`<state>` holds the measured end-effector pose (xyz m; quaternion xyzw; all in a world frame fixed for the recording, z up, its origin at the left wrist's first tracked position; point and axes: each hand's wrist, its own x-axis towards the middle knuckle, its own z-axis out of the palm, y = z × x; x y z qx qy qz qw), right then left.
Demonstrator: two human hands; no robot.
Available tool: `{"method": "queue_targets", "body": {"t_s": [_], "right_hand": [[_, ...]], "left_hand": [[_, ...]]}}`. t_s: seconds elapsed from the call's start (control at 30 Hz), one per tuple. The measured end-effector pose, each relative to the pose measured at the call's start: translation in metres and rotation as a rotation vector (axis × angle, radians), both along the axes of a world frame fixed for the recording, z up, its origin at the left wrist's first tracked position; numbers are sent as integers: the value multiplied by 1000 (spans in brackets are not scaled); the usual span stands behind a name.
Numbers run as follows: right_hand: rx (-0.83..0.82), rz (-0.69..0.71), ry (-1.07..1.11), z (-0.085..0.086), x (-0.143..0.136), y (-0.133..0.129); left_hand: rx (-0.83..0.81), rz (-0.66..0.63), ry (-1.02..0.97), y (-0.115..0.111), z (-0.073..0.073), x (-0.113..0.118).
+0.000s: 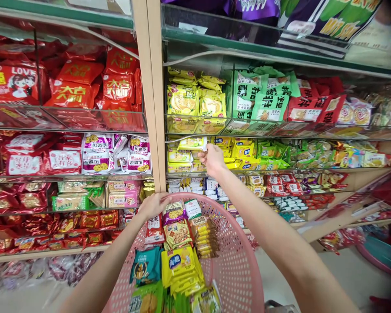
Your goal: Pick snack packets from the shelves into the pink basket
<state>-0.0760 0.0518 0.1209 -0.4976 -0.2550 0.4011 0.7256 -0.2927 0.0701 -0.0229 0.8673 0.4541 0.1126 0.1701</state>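
Observation:
My left hand (154, 205) is closed over the far rim of a pink perforated plastic basket (244, 243). Reaching to the shelf, my right hand (212, 160) pinches the right end of a yellow-and-white snack packet (191, 144). That packet is above similar packets (179, 161) stacked in the same compartment. Inside the basket lie a stack of yellow snack packets (179, 266), teal packets (145, 266), green packets (148, 299), a red packet (154, 230), a purple packet (175, 212) and a row of brown-yellow packets (203, 239).
Clear-fronted shelves surround the basket. A wooden upright (153, 87) divides them, with red packets (74, 93) at left and green packets (263, 93) at right. Bagged goods (29, 271) sit low on the left. A teal-and-pink basin (382, 256) stands on the right.

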Motion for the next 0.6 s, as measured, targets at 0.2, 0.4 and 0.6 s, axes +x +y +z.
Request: {"method": "queue_targets", "body": {"t_s": [0.2,0.4,0.6], "right_hand": [[43,24,-103,-15,26,-71],[-353,286,-295,-51,28,-171],[-765,641,-266,-101,7,-235]], "left_hand": [[9,0,18,3,-4,0],[27,-4,50,6,-7,2],[19,1,63,8,-9,4]]}}
